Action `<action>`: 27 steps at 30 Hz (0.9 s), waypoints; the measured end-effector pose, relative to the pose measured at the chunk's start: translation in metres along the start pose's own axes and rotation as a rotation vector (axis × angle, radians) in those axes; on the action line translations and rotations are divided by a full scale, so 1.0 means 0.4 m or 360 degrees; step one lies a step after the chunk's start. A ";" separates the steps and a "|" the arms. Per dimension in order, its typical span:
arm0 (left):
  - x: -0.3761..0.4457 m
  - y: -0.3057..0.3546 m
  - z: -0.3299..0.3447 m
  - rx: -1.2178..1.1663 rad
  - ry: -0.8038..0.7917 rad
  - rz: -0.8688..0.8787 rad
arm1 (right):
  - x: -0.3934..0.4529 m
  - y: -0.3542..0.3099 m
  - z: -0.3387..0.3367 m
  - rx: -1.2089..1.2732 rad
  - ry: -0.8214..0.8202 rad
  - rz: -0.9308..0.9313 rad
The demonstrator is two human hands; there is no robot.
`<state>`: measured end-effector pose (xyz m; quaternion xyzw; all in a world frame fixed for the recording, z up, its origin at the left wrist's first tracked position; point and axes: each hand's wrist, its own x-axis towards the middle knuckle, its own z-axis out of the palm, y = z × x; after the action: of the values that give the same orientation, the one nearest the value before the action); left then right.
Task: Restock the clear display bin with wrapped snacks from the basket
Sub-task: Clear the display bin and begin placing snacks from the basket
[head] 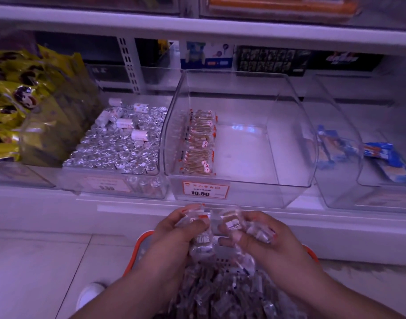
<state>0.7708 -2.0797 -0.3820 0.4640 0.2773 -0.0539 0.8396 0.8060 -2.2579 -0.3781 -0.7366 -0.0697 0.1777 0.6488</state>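
Note:
A clear display bin sits on the low shelf, centre. One row of wrapped snacks lines its left side; the rest of its floor is bare. A price tag reading 10.80 hangs on its front. Below, an orange-rimmed basket holds a heap of clear-wrapped snacks. Above the basket, my left hand grips a bunch of wrapped snacks. My right hand grips another bunch. Both hands are just below the bin's front.
Left of the bin stands a clear bin of silver foil-wrapped sweets, and yellow packets further left. On the right, clear bins hold blue-wrapped snacks. A shelf edge runs overhead. A white shoe rests on the tiled floor.

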 end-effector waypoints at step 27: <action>0.010 -0.066 0.025 0.0561 0.0077 0.0127 | 0.033 -0.017 0.018 -0.0016 -0.0046 0.0517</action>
<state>0.7692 -2.1022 -0.3998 0.6158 0.2651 -0.0572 0.7398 0.8165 -2.2458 -0.3746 -0.7387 0.0400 0.2906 0.6068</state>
